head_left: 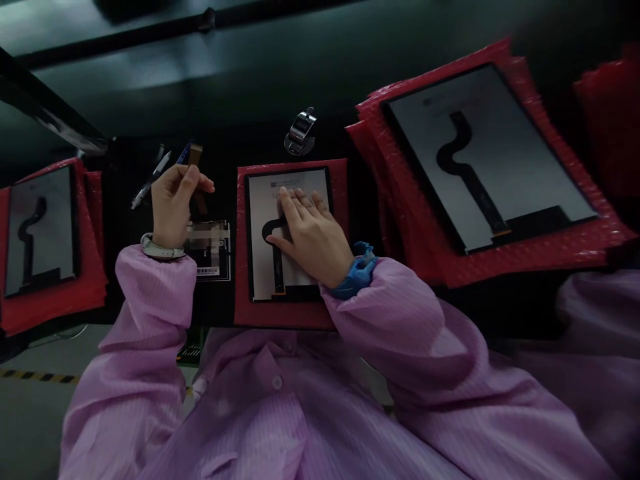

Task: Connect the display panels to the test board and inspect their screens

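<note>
My right hand (315, 237) lies flat on the back of a display panel (260, 267), fingers stretched out, partly covering its black S-shaped flex cable (278, 267). Under the panel is a red bubble-wrap sheet (285, 315). To the left, my left hand (175, 200) is raised, thumb and fingers pinched on a brownish flex cable strip (195, 155); one end sticks up above the fingers and a brown length shows below them. Just beneath that hand lies a small dark module (213, 250) with a white label.
A pen (151, 179) lies at the back left. A metal tally counter (301, 132) stands behind the middle panel. At right, another display panel (430, 140) rests on stacked red bubble-wrap (405, 220); a similar panel (50, 227) lies far left. A purple sleeve (600, 313) shows at the right edge.
</note>
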### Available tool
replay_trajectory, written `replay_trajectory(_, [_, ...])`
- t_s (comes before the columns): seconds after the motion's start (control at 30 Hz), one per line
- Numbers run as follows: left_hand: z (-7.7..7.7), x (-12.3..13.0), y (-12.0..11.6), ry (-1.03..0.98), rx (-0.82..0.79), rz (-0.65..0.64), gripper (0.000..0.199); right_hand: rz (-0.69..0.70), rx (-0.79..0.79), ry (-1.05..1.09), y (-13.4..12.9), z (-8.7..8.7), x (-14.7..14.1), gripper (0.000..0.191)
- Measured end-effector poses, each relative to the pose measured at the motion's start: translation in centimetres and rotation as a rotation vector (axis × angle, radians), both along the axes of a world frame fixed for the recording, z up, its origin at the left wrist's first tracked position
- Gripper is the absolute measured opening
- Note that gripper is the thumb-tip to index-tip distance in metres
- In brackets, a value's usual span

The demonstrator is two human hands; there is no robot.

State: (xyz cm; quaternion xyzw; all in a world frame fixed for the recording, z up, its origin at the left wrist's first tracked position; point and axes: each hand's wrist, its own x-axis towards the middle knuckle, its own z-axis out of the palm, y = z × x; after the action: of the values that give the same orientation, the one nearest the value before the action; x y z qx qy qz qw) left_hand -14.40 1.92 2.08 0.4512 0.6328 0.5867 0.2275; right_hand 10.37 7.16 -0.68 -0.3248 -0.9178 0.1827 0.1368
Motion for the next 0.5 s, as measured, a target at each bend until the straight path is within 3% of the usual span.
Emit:
replay_trajectory(0.17, [-0.3, 0.0, -0.2, 0.052, -0.034, -0.072, 0.033, 0.008, -0.012, -0.031, -0.8, -0.1, -0.2, 0.089])
replay_trajectory(0.3, [-0.2, 0.3, -0.4, 0.097, -0.054, -0.137, 0.030, 0.028, -0.063, 0.088, -1.2, 0.3, -0.1, 0.075])
replay_trajectory(0.4, [0.3, 0.8, -0.6, 0.143, -0.034, -0.198, 0.027, 0.059, -0.192, 0.301, -1.1, 0.2, -0.1, 0.070])
replay_trajectory(0.5, [0.9, 1.3, -0.7, 0.182, -0.062, -0.242, 0.030, 0.117, -0.415, 0.524, -0.6, -0.4, -0.2, 0.084])
